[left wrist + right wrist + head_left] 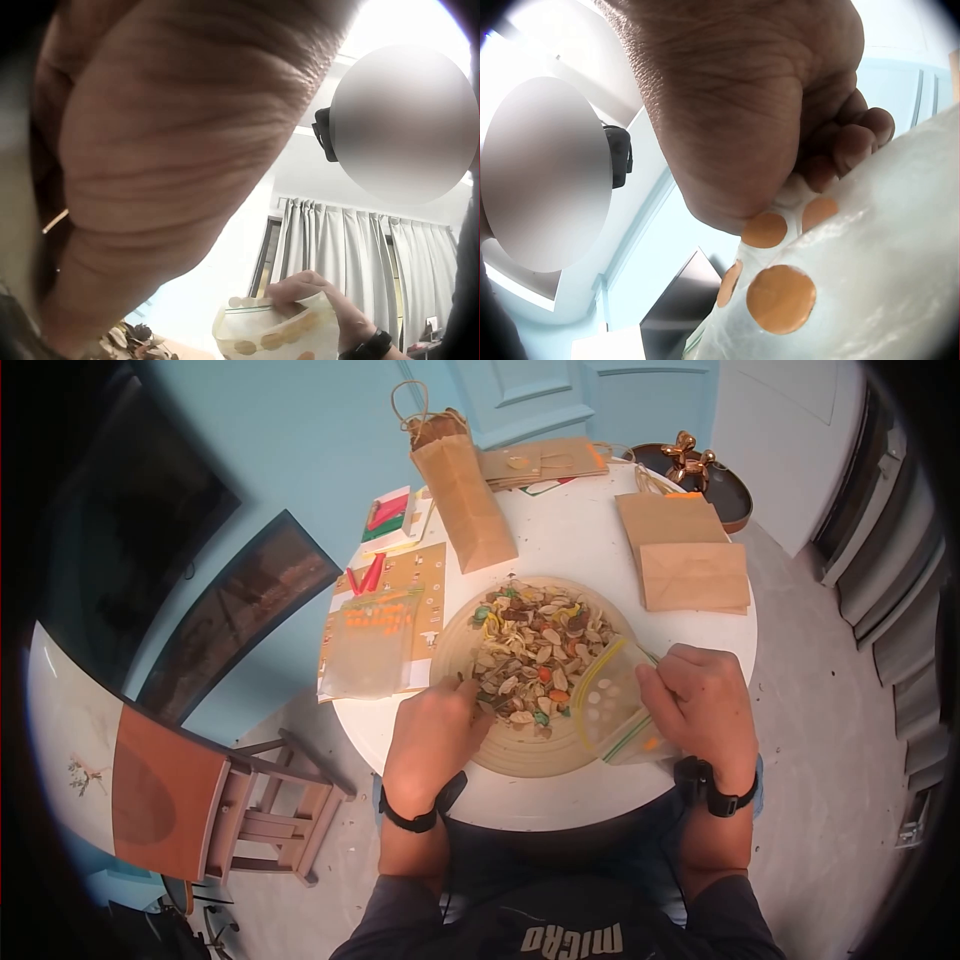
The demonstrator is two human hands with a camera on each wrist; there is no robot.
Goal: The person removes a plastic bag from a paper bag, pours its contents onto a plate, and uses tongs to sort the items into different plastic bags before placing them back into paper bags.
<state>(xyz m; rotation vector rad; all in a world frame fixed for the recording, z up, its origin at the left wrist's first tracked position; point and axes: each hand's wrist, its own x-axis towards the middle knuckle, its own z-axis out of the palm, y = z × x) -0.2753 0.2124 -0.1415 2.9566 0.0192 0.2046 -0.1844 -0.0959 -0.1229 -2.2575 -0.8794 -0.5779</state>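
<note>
A round wooden plate [458,740] carries a heap of dried potpourri [530,650], with pale petals, brown pieces and orange and green bits. My left hand [430,735] is at the plate's left edge, its fingers bent down toward the heap; the fingertips are hidden, and I cannot tell whether they hold any pieces. At the plate's right side my right hand [705,705] grips the edge of a clear zip bag [870,270] with orange dots. The bag's mouth gapes toward the heap and its lower part overlaps the plate's rim.
Another zip bag [368,650] lies on printed sheets at the left, beside red strips [367,575]. A kraft paper bag [460,500] with twine handles lies behind the plate. Folded paper bags [690,565] lie at the right and more flat bags [540,463] at the back of the white table [560,540].
</note>
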